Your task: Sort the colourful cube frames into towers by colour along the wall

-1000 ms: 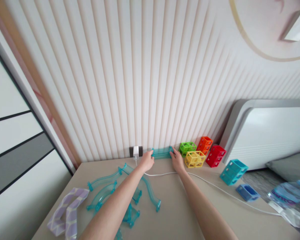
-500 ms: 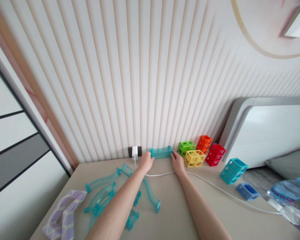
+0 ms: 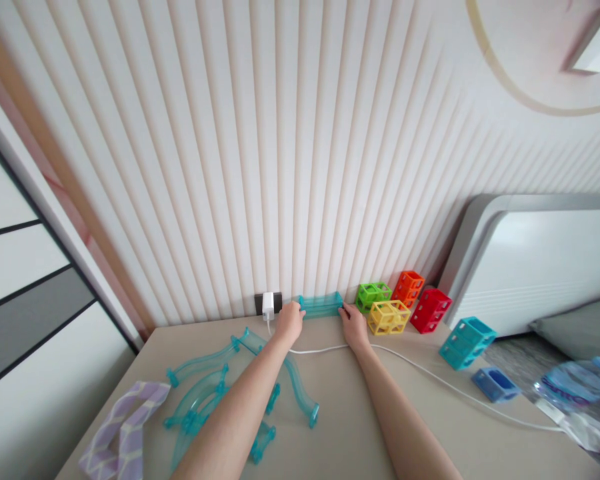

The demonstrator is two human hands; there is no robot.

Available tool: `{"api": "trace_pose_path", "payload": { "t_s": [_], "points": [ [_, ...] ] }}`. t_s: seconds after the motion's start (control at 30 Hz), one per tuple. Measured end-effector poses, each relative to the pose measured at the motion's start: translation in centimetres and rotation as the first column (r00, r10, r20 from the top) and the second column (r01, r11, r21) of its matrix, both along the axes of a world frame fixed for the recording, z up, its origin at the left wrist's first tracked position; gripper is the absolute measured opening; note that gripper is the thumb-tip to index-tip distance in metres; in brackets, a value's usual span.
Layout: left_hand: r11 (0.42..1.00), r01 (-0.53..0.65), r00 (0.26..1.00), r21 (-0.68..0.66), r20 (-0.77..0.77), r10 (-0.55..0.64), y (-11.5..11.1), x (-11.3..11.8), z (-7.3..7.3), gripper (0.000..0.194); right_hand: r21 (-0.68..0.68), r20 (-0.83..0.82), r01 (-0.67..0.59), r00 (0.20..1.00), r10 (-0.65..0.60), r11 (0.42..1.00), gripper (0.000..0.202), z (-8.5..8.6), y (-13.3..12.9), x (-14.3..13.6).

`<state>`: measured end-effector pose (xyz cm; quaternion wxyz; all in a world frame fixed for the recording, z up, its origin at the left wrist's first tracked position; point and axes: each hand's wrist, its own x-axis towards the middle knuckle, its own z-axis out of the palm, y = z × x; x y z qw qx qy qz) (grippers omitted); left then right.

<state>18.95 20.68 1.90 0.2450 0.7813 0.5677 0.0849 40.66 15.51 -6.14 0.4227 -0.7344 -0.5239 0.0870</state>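
Note:
A clear teal track piece (image 3: 321,306) lies at the back of the table, against the ribbed wall. My left hand (image 3: 291,322) is closed on its left end, and my right hand (image 3: 354,324) pinches its right end. More teal track pieces (image 3: 301,393), curved and short, are spread around and beneath my left forearm. Just right of my right hand stand a green block frame (image 3: 373,295) and a yellow one (image 3: 388,317), with an orange (image 3: 409,288) and a red one (image 3: 431,311) beyond.
A white charger (image 3: 269,305) sits in the wall socket; its cable (image 3: 430,369) crosses the table (image 3: 345,413). Teal (image 3: 467,343) and blue blocks (image 3: 495,385) are at the right, near a plastic bottle (image 3: 575,383). A purple patterned loop (image 3: 125,430) lies at the left.
Both hands and the held track piece appear very slightly further left. The hands keep their grip, and the view has shifted a little.

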Motion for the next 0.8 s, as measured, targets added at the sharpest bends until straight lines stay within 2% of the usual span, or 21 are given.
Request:
{"api": "trace_pose_path", "payload": {
  "t_s": [0.33,0.5,0.6,0.67,0.73,0.8],
  "points": [
    [1.0,0.002,1.0,-0.017,-0.022,-0.003,0.3,0.2,-0.1,0.037,-0.051,0.072,0.007,0.997,-0.004,0.999,0.03,0.2,-0.2,-0.3],
    [1.0,0.002,1.0,0.004,-0.016,-0.002,-0.1,0.2,0.7,0.037,-0.023,0.09,0.018,0.996,-0.016,1.0,0.029,0.1,-0.1,-0.3],
    [0.999,0.008,1.0,0.045,0.012,-0.009,-0.7,-0.1,2.2,0.037,0.025,0.097,0.043,0.994,-0.045,0.999,0.028,0.2,-0.2,-0.5],
    [0.996,0.03,0.998,0.086,0.051,-0.034,-1.2,-0.8,3.6,0.036,0.071,0.099,0.076,0.992,-0.083,0.995,0.025,0.4,-0.3,-0.8],
    [0.989,0.059,0.992,0.134,0.102,-0.072,-2.0,-2.5,5.4,0.029,0.122,0.101,0.11,0.987,-0.123,0.986,0.033,1.0,-0.7,-1.1],
    [0.981,0.069,0.983,0.183,0.157,-0.098,-3.1,-5.5,7.2,0.023,0.173,0.106,0.132,0.983,-0.152,0.976,0.043,1.9,-1.2,-1.5]
  ]
}}
